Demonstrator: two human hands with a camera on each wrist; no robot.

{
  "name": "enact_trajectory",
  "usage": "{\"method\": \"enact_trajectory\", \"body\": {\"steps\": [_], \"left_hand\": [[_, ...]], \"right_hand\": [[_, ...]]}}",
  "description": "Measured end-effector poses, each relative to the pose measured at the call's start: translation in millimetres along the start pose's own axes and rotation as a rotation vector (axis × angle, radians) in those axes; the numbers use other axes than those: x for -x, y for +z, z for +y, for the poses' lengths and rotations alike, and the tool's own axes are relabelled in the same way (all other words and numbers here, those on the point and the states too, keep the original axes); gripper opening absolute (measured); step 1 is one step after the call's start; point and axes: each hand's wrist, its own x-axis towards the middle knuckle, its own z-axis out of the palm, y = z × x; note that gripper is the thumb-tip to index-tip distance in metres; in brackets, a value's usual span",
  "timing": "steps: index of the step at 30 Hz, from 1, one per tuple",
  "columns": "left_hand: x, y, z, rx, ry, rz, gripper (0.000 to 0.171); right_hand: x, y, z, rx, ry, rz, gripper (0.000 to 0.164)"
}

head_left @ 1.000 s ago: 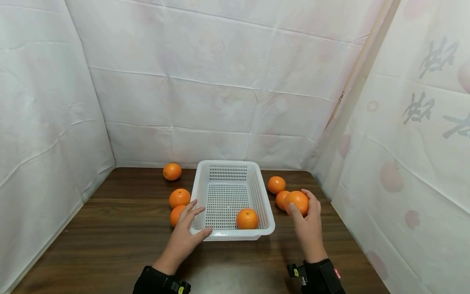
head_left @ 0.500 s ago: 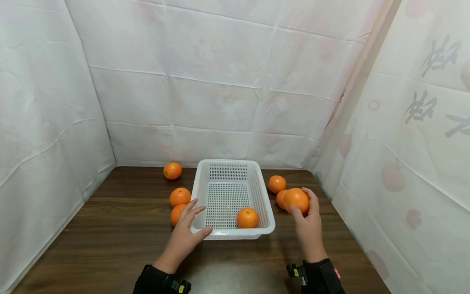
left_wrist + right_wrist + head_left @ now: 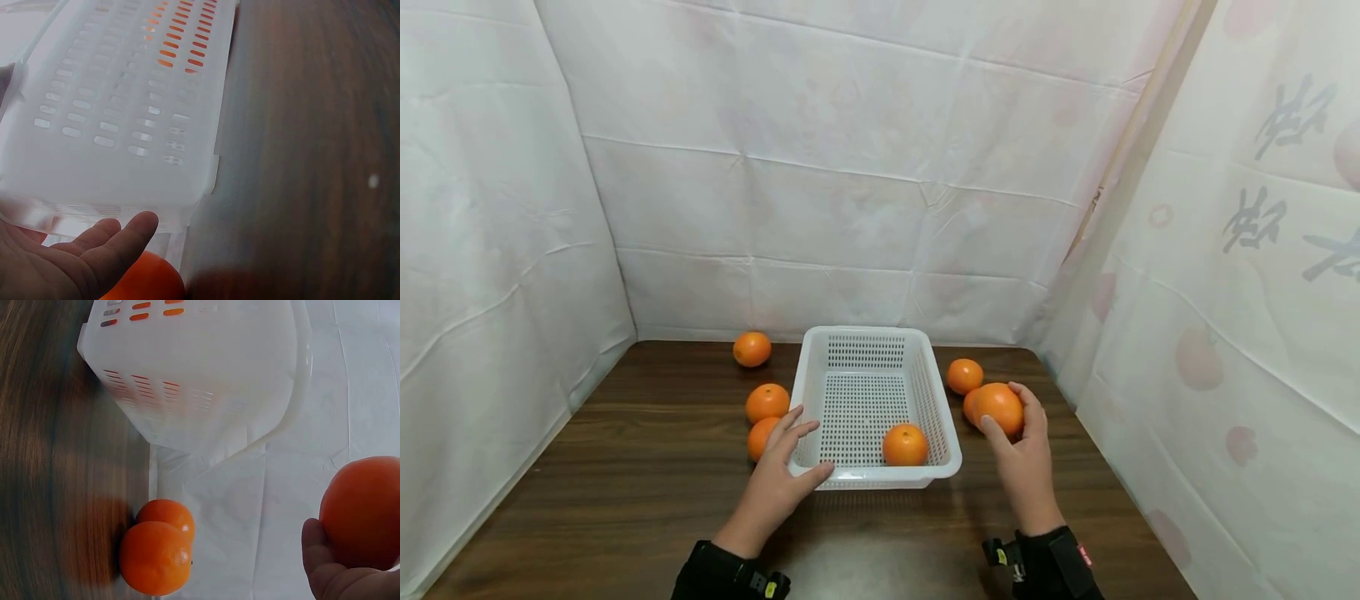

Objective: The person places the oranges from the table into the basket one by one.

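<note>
An orange is held by my right hand to the right of the white perforated plastic basket. In the right wrist view this held orange is off the table, with a finger or thumb against its side. My left hand is at the basket's near left corner, fingers spread and mostly straight. In the left wrist view, its fingertips lie along the basket's outer wall; firm contact is hard to tell. One orange sits inside the basket, near its front right corner.
Right of the basket lie two oranges, one farther back and one partly hidden behind the held fruit. On the left lie a back orange, a middle one and a partly covered one. White cloth encloses the dark wooden table.
My right hand has shifted slightly left with the orange, which now covers more of the orange behind it. The left hand and basket stay where they were.
</note>
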Motion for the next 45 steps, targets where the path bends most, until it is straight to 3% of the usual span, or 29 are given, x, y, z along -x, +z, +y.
{"method": "enact_trajectory", "body": {"steps": [24,45], "left_hand": [[1.7,-0.4,2.3,0.007,-0.006,-0.007,0.068],[0.5,0.1,0.8,0.003,-0.009,-0.011,0.068]], "right_hand": [[-2,13,-3,-0.015,-0.092,-0.06,0.063],[-13,22,5,0.04,-0.105,-0.116,0.069]]}}
